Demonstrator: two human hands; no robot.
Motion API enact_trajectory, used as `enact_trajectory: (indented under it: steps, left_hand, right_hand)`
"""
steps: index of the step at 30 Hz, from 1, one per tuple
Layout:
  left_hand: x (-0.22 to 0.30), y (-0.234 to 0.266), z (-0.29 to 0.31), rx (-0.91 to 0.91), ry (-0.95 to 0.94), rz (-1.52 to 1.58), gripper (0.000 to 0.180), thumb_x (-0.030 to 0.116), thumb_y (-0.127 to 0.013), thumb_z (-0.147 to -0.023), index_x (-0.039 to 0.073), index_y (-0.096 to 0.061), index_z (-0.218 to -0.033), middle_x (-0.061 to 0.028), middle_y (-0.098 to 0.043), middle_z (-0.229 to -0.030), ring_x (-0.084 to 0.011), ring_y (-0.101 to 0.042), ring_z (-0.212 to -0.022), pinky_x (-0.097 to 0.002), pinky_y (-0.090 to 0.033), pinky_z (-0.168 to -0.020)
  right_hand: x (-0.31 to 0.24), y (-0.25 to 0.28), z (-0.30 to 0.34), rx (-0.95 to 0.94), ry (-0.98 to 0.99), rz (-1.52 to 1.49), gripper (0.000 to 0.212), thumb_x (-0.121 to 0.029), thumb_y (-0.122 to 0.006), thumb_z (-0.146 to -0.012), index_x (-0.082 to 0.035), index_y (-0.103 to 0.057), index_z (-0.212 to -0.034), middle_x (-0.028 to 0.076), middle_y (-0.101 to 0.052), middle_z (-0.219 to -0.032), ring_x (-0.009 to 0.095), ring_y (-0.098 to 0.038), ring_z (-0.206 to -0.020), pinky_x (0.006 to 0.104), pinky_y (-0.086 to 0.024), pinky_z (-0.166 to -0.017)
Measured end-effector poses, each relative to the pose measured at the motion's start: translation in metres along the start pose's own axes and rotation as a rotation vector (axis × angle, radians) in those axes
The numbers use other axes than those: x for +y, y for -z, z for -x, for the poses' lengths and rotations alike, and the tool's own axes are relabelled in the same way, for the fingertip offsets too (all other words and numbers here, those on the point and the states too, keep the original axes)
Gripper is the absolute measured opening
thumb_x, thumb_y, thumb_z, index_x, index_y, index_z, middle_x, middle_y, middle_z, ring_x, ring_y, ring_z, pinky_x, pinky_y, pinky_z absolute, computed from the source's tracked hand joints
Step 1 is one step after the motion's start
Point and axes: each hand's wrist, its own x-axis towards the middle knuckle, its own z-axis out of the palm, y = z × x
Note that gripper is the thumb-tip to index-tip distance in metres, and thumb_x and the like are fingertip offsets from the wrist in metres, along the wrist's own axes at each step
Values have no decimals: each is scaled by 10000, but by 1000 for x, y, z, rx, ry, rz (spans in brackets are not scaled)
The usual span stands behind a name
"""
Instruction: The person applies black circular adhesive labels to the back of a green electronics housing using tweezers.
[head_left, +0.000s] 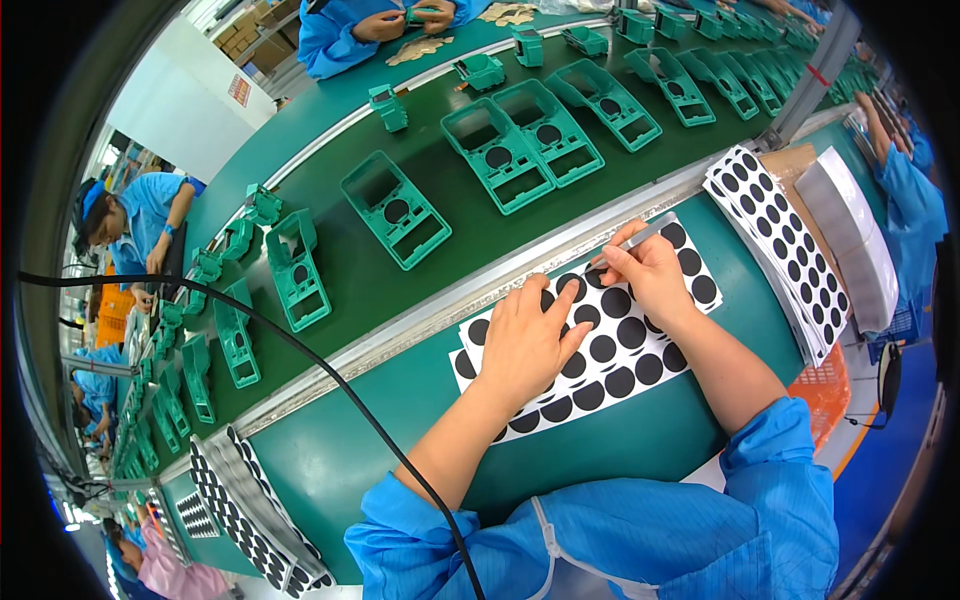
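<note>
White sheet point(603, 348) found from the centre to right of centre of the frame, directly beneath both hands, long axis rising from lower left to upper right. Left hand point(525, 340): fingers spread across the sheet's left half, nothing seen gripped. Right hand point(645, 272): thumb and forefinger pinched on a slim metal tool point(652, 229), its tip near the sheet's upper edge, right hand nearer that tip. Sheet appears flat, printed with rows of round black dots.
</note>
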Motion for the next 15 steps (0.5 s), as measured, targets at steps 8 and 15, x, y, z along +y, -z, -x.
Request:
enact_trajectory:
  steps: [8,15]
  left_hand:
    - [-12,-7,2,115,87,156,540,241,-708,-723,-32,-456,-1116,-184,-536,-1003,-355,-533,-901,-416,-436,-762]
    - [-11,1,-3,257,86,432,685,204,-704,-722,-39,-344,-1252,-216,-486,-1120,-383,-470,-1057,-426,-381,-923]
  right_hand:
    - [20,0,-4,-61,227,-253,30,-6,-502,-872,-16,-475,-877,149,-636,-819,141,-592,-627,244,-490,-602]
    - [22,55,-12,-319,125,-723,150,-198,-564,-894,-100,-450,-887,49,-568,-772,94,-539,-638,393,-492,-875]
